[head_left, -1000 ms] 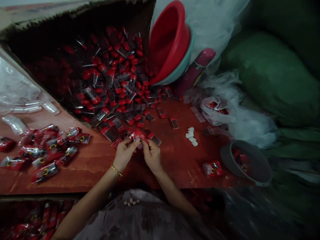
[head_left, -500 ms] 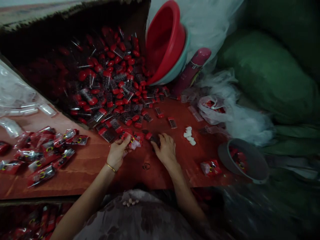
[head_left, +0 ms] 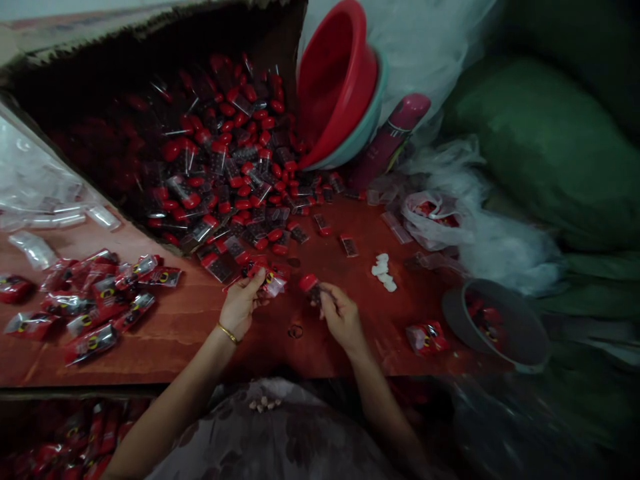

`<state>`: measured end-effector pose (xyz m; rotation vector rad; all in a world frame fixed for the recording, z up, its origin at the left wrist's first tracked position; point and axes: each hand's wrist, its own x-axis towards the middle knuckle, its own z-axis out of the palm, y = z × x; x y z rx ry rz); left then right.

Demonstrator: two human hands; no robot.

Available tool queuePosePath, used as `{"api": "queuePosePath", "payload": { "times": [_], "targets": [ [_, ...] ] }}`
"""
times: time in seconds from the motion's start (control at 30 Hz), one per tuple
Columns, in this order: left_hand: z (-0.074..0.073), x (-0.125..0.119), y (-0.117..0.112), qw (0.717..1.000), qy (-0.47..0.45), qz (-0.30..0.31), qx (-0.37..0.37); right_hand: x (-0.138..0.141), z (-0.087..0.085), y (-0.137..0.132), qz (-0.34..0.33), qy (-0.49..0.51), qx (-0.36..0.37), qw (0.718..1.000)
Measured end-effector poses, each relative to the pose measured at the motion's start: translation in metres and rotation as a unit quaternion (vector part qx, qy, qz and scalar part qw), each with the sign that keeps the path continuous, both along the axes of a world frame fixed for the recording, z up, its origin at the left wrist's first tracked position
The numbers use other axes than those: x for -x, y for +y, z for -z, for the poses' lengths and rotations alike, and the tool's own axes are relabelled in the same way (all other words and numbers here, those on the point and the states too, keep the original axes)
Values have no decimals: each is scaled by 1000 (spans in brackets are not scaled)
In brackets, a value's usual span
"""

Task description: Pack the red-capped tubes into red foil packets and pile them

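**Right hand has closed on a bottle and drawn it slightly toward the near edge**

The red tabletop (head_left: 190, 357) carries, at its left far side, a big carton (head_left: 240, 30) on its side, spilling loose red-capped bottles. A grey bowl (head_left: 453, 313) sits by the near right corner. Between them, in from the middle of the near edge, the left hand (head_left: 237, 310) has thumb and fingers pinched on a red packet (head_left: 275, 277); whether anything is inside, I cannot tell. Just beside it, the right hand (head_left: 347, 323) grips the bottle (head_left: 309, 283) by its clear end between nearly closed fingertips, red cap pointing away. That hold looks sensible: smooth plastic may slip, so a firm pinch, low on the body, suits it. The packet is probably best steadied by one side, lightly, to avoid creasing. White pieces (head_left: 384, 272) lie farther right.
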<state>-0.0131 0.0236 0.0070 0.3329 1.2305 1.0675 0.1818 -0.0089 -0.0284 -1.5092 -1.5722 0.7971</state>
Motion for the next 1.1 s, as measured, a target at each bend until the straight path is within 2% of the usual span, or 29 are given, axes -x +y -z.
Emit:
{"api": "queuePosePath", "payload": {
  "times": [0.1,0.23,0.33,0.43,0.53,0.7,0.8,0.9,1.0,1.07,1.1],
  "targets": [
    [-2,-5,-2,1000,25,1,-19,5,-16,-18,-50,115,66,990],
    [-2,-9,-7,997,44,27,-56,17,-30,-26,-78,114,54,989],
    [1,-7,-9,989,79,47,-112,22,-30,-23,-91,105,54,989],
    [2,-2,-10,974,138,71,-166,24,-27,-22,-75,119,55,988],
    [3,-2,-12,967,141,82,-198,26,-22,-23,-63,132,62,987],
    [10,-15,-20,979,73,99,-162,39,-17,-23,-43,180,83,979],
    [14,-21,-23,988,18,75,-132,49,-15,-19,-14,180,68,981],
    [11,-21,-21,992,-12,41,-120,56,-13,-15,1,172,62,983],
    [4,-18,-18,992,-3,-4,-130,60,-12,-15,-18,202,85,975],
    [2,-18,-19,990,-3,4,-138,61,-12,-16,-25,219,86,972],
    [3,-19,-20,990,-9,27,-140,62,-12,-16,-18,218,79,973]
  ]
}}
